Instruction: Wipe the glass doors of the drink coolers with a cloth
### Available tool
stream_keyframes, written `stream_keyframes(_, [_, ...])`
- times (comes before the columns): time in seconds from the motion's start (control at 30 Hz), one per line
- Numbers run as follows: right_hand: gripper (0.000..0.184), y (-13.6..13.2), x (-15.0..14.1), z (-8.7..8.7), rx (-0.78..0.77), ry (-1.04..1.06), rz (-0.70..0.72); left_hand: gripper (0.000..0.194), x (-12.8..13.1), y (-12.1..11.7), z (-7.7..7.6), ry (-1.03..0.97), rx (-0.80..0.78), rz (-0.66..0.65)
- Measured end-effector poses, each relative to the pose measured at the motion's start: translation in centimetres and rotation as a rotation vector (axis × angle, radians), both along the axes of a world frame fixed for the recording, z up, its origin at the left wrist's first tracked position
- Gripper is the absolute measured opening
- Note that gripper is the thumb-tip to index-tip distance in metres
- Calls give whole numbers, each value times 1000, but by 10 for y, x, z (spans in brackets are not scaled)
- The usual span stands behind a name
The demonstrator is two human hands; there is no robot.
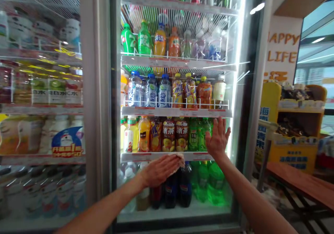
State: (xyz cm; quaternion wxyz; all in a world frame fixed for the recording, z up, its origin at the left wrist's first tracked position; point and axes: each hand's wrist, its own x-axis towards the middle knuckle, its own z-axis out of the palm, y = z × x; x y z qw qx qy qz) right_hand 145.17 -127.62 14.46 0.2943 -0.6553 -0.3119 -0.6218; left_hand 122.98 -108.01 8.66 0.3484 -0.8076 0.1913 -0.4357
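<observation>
My left hand (158,171) lies almost flat over a pale cloth (177,161), with the fingers pointing right. The cloth shows past the fingertips, in front of the lower shelf edge of a lit drinks fridge. My right hand (217,136) is raised with fingers spread, its palm turned to the fridge's glass door (257,88); it appears to rest on the glass. Behind the glass near my right hand are green bottles (193,135). Brown iced tea bottles (174,135) stand above the cloth, and dark cola bottles (185,185) are partly covered below it.
Left of the door frame (100,88) is another fridge section with several bottle rows (54,88). At the right are a yellow display stand (294,150), a brown wooden tabletop (302,185) and a wall with orange lettering (283,48).
</observation>
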Motion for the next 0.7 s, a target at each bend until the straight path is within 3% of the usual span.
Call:
stream_keyframes(0.07, [69, 0, -1, -9, -31, 3, 11, 67, -11, 19, 27, -116, -100, 38])
stream_keyframes(0.17, [68, 1, -2, -16, -29, 5, 19, 74, -26, 45, 67, -525, -386, 119])
stream_keyframes(0.23, [67, 1, -2, -16, -17, -5, 26, 74, -24, 42, 67, -561, -397, 90])
stream_keyframes(0.33, [65, 0, -3, -14, -12, -4, 37, 66, -11, 17, 35, -197, -86, -4])
stream_keyframes(0.4, [65, -5, -2, -13, -33, 1, 55, 58, -4, 7, 25, -7, 107, -40])
stream_keyframes(0.47, [65, -13, 2, -15, -59, 2, 74, 57, -3, 10, 41, -9, 110, -31])
stream_keyframes(0.6, [63, -34, 16, -21, 27, 78, -14, 70, 6, 23, 108, -400, -223, 53])
stream_keyframes(0.63, [62, -38, 19, -23, 40, 96, -36, 72, 11, 20, 115, -456, -261, 50])
stream_keyframes(0.7, [62, -44, 23, -25, 22, 109, -44, 72, 23, 5, 108, -398, -229, 36])
